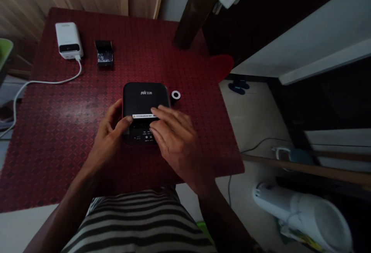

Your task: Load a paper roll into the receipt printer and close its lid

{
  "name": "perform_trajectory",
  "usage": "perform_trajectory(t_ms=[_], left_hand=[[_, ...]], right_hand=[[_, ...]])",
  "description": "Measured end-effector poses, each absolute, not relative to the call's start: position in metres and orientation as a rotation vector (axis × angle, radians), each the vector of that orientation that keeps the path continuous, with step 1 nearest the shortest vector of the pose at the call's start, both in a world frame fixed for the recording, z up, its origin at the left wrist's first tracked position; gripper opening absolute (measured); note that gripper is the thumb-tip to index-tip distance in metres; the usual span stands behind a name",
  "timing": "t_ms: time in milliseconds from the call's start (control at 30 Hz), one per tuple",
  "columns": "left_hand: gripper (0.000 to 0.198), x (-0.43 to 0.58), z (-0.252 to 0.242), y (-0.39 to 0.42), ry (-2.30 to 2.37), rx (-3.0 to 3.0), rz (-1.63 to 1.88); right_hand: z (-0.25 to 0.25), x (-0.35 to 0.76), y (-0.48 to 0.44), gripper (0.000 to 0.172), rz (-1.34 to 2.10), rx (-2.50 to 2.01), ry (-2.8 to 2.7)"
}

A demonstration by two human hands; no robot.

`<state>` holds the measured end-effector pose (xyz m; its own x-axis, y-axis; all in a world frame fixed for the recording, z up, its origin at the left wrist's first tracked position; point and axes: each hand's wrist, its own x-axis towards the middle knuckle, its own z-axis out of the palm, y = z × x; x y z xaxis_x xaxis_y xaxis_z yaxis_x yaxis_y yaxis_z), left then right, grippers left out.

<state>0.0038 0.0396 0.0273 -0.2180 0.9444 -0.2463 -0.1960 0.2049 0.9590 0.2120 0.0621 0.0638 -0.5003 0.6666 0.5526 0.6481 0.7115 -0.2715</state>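
The device [145, 98] lies flat on the red table [87, 160], near its front edge and between the two hands. The left hand [110, 131] holds its left side, thumb on the top face by the end of the white strip [142, 116] and fingers along the flank. The right hand [175, 135] is bent over the right front corner, fingertips drawn close together at the step below the strip; whether they pinch anything there I cannot tell, as the hand hides it. The device looks like a stiff plastic shell, probably light to moderate in weight, easy to lift with one hand but likely to slide on the smooth tabletop if pushed from one side only. Its matt top and rounded corners may give fingertips little bite, so the straight flanks seem the best hold, one palm to each side. The lower front panel [141, 136], with its small marks, is likely the more delicate part and better kept free of hard pressure. The roll [172, 96], a pale ring around a dark centre, stands just beside the right flank and could be knocked by a wide grip there. The white pack [66, 36] and the dark strip [104, 58] lie well apart.
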Motion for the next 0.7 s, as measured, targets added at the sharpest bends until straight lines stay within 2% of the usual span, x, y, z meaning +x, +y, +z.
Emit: perform_trajectory(t_ms=[300, 500, 600, 700], left_hand=[[0.068, 0.004, 0.028, 0.04, 1.374, 0.791, 1.297], [0.066, 0.001, 0.019, 0.032, 1.408, 0.821, 1.306], [0.057, -0.002, 0.018, 0.022, 1.39, 0.814, 1.324], [0.055, -0.004, 0.019, 0.014, 1.394, 0.803, 1.328]], right_hand=[[0.064, 0.215, 0.062, 0.036, 0.282, -1.07, -2.304], [0.058, 0.223, 0.054, 0.034, 0.417, -1.046, -2.197], [0.045, 0.236, 0.042, 0.052, 0.411, -1.113, -2.018], [0.021, 0.246, 0.027, 0.078, 0.503, -1.226, -1.912]])
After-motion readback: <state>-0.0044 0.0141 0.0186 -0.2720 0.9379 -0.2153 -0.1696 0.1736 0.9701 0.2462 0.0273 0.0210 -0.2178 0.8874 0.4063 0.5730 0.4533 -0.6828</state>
